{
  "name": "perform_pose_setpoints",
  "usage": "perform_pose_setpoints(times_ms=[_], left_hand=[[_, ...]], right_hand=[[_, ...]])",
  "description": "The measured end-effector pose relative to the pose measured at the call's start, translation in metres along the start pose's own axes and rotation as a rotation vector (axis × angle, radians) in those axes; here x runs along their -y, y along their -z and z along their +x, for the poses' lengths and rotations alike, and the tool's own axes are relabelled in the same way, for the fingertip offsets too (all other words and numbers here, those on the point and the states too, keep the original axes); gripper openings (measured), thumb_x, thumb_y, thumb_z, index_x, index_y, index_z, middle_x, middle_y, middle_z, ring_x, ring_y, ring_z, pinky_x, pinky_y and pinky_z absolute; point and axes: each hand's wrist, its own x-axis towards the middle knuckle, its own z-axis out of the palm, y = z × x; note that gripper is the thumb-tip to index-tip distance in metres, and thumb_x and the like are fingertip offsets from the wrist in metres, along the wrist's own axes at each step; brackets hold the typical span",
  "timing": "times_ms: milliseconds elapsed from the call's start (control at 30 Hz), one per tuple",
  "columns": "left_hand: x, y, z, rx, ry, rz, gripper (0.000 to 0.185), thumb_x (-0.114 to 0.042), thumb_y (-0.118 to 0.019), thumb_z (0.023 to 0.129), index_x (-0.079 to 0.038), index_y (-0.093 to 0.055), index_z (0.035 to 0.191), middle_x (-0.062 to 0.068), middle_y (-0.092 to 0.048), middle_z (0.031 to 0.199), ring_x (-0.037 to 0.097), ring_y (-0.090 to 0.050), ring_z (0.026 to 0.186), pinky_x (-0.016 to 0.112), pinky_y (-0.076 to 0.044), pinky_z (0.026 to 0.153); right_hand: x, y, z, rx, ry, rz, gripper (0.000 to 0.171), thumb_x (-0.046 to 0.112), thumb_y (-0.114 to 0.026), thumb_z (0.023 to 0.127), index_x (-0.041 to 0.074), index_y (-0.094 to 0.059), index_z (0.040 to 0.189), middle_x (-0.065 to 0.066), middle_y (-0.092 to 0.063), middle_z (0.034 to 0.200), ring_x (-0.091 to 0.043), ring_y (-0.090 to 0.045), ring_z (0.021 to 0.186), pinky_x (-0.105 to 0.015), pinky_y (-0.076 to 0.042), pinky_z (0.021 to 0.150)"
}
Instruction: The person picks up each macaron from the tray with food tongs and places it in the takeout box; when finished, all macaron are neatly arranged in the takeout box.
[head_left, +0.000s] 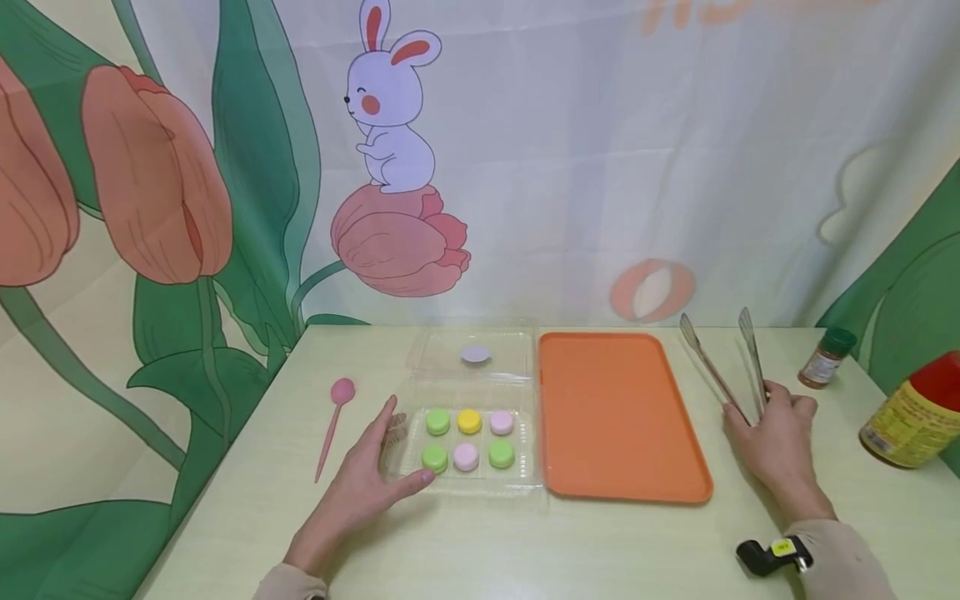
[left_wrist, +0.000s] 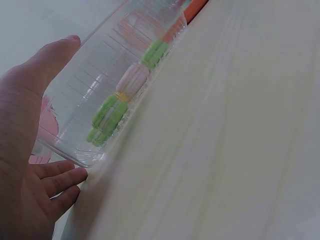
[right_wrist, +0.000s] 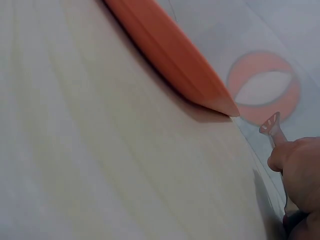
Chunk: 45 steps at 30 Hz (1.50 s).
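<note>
A clear plastic clamshell box (head_left: 480, 483) lies with its lid (head_left: 435, 357) folded back. In it sit macarons in two rows: green (head_left: 501, 453), pink (head_left: 466, 457) and one yellow (head_left: 469, 421). My left hand (head_left: 358, 479) is at the box's left end, thumb and fingers spread around its near corner; whether it touches the plastic is unclear. On the right, my right hand (head_left: 780, 442) grips metal tongs (head_left: 712, 369) near their joined end, their two arms spread apart and pointing away from me. The right wrist view shows only one tong tip (right_wrist: 271, 124) beside the hand.
An orange tray (head_left: 622, 417) lies between the box and the tongs. Left of the box is a pink spoon (head_left: 328, 440). A small green-capped jar (head_left: 825, 360) and a yellow container with a red lid (head_left: 911, 417) stand at the right. A printed curtain (head_left: 562, 167) hangs behind the table.
</note>
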Motion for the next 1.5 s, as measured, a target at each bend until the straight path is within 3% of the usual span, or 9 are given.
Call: perform_pose_setpoints(times_ms=[267, 833, 967, 1333, 1500], left_hand=[[0.000, 0.001, 0.000, 0.002, 0.001, -0.005, 0.121, -0.064, -0.084, 0.077, -0.028, -0.012, 0.168, 0.010, -0.039, 0.164, 0.033, -0.035, 0.152, 0.059, -0.026, 0.123], [-0.001, -0.001, -0.002, 0.017, 0.012, -0.004, 0.122, -0.066, -0.084, 0.076, -0.031, -0.011, 0.168, 0.008, -0.038, 0.165, 0.030, -0.036, 0.152, 0.056, -0.028, 0.123], [-0.001, 0.000, -0.001, 0.016, 0.010, -0.008, 0.122, -0.068, -0.082, 0.076, -0.033, -0.010, 0.168, 0.006, -0.038, 0.165, 0.029, -0.038, 0.151, 0.055, -0.029, 0.123], [-0.002, 0.001, 0.000, 0.010, 0.009, -0.007, 0.122, -0.063, -0.085, 0.076, -0.031, -0.011, 0.168, 0.008, -0.040, 0.164, 0.032, -0.039, 0.150, 0.057, -0.028, 0.123], [0.000, 0.002, -0.001, 0.004, -0.018, -0.006, 0.116, -0.053, -0.085, 0.081, -0.038, -0.008, 0.167, 0.008, -0.041, 0.162, 0.034, -0.043, 0.147, 0.059, -0.031, 0.121]], right_hand=[[0.002, -0.002, -0.002, 0.018, 0.004, -0.002, 0.080, 0.034, -0.060, 0.103, -0.024, -0.027, 0.148, -0.044, -0.025, 0.136, -0.055, -0.029, 0.120, -0.070, -0.040, 0.093], [0.002, -0.004, -0.010, -0.018, 0.000, -0.051, 0.068, 0.033, -0.060, 0.100, -0.028, -0.042, 0.124, -0.044, -0.031, 0.117, -0.057, -0.032, 0.108, -0.066, -0.036, 0.083], [0.005, -0.003, -0.008, -0.016, -0.006, -0.043, 0.069, 0.033, -0.061, 0.099, -0.027, -0.041, 0.127, -0.046, -0.029, 0.123, -0.059, -0.030, 0.111, -0.068, -0.035, 0.085], [0.011, 0.008, -0.005, 0.008, -0.029, -0.097, 0.094, 0.039, -0.070, 0.093, -0.020, -0.024, 0.150, -0.048, -0.025, 0.133, -0.063, -0.029, 0.117, -0.073, -0.032, 0.092], [0.023, 0.022, -0.003, -0.064, 0.018, -0.060, 0.096, 0.041, -0.075, 0.091, -0.013, -0.027, 0.154, -0.047, -0.025, 0.138, -0.065, -0.029, 0.120, -0.074, -0.029, 0.095]])
